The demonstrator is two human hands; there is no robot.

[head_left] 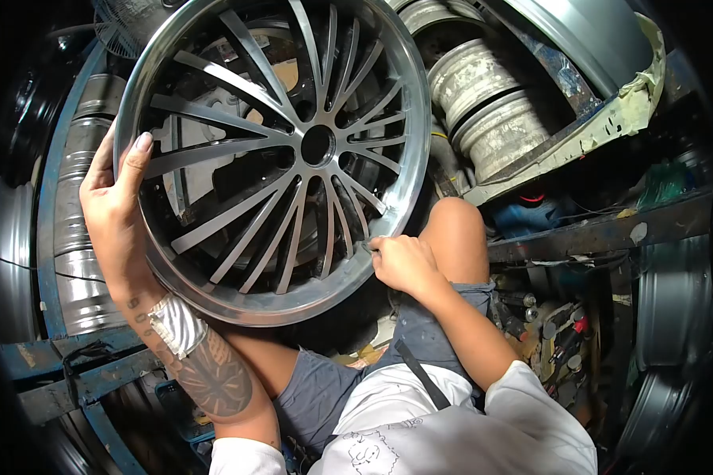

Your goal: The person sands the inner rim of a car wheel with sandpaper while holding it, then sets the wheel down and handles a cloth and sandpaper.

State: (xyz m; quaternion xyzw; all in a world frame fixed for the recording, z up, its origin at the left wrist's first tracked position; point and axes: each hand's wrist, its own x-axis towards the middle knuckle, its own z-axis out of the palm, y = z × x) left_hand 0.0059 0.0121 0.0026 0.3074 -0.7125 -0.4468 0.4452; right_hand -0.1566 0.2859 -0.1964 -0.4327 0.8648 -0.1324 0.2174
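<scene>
A large multi-spoke alloy wheel rim, with a shiny lip and dark gaps between its spokes, is tilted up in front of my lap. My left hand grips its left edge, thumb over the front of the lip and fingers behind. At the lower right, my right hand is closed, fingertips pressed to the inner face of the lip. A small greyish bit shows at those fingertips, too little to name. The lip near them looks dull and smeared, while its upper right part is brighter.
Worn wheel rims lie on a rack at upper right, beside a torn padded edge. More rims stand behind a blue metal frame on the left. Several tools clutter the lower right. A fan is at upper left.
</scene>
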